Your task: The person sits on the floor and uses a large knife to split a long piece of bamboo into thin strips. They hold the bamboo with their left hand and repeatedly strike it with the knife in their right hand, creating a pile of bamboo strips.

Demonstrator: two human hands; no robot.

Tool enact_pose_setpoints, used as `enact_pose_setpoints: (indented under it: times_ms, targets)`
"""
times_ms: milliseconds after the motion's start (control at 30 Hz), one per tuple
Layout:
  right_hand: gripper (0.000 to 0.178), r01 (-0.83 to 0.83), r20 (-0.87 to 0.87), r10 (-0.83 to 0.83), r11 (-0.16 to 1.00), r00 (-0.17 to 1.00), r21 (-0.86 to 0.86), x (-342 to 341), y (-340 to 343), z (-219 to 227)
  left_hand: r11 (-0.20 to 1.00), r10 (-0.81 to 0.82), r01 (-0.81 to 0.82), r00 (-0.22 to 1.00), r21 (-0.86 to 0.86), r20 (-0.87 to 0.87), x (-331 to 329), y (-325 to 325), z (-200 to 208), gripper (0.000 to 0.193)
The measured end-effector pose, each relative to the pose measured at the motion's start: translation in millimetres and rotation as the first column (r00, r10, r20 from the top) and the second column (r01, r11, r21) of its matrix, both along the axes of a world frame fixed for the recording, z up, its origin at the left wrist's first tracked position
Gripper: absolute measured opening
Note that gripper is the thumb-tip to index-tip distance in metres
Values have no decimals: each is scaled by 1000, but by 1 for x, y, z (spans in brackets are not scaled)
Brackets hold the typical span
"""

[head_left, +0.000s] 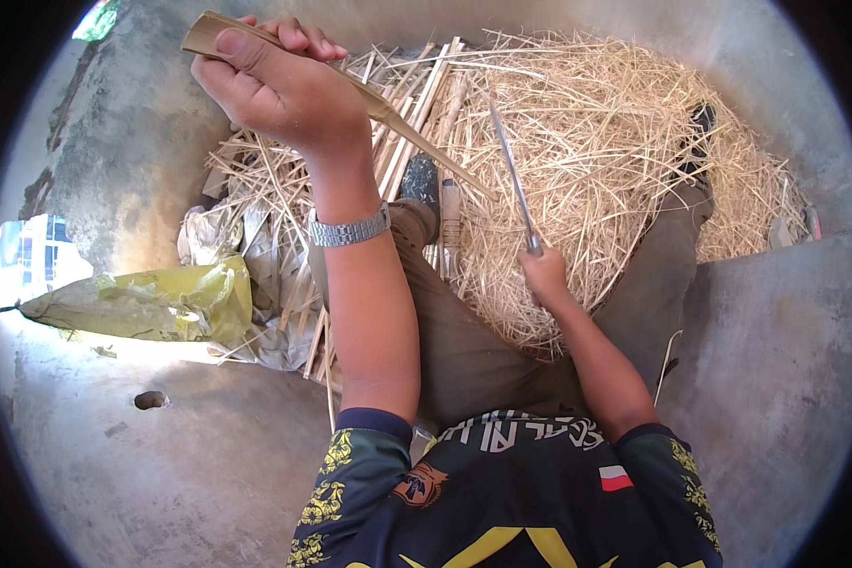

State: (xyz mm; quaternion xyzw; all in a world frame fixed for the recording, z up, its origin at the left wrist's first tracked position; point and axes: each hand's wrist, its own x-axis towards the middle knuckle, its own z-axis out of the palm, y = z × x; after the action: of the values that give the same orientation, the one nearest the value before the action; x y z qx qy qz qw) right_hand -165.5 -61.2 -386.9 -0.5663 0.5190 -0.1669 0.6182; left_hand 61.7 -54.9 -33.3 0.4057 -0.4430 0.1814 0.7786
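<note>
My left hand point(279, 95), raised at the upper left with a metal-band watch point(350, 229) on its wrist, is closed around a split bamboo piece point(388, 112). The piece is broad and hollowed at the end above my thumb and runs down to the right, narrowing to a thin tip over the shavings. Lower and to the right, my right hand point(544, 276) grips the handle of a long, narrow-bladed knife point(513, 168). Its blade points up and away from me, apart from the bamboo piece.
A large heap of pale bamboo shavings point(577, 142) lies between and beyond my legs. Several bamboo strips point(429, 99) lie beside it, near my left shoe point(420, 180). A yellow-white sack point(161, 298) hangs at the left. Curved grey concrete walls point(776, 322) surround me; one has a small hole point(151, 399).
</note>
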Motion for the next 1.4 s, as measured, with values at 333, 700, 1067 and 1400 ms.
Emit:
enact_pose_setpoints:
  times_ms: [333,700,1067,1400]
  targets:
    - [25,34,-267,7,988,964,149,-10,9,-36,997,-47,50,997,50,-66,-22,-3,3,32]
    - [31,55,300,-75,996,951,75,4,-9,37,998,66,-62,981,31,-185,-37,-3,14,47]
    - [25,-151,-115,151,989,982,8,-7,-3,-2,995,-15,29,991,100,-136,0,19,3,52]
    - [26,-83,-156,111,981,982,173,5,7,15,985,-46,80,975,154,-217,-10,25,13,65]
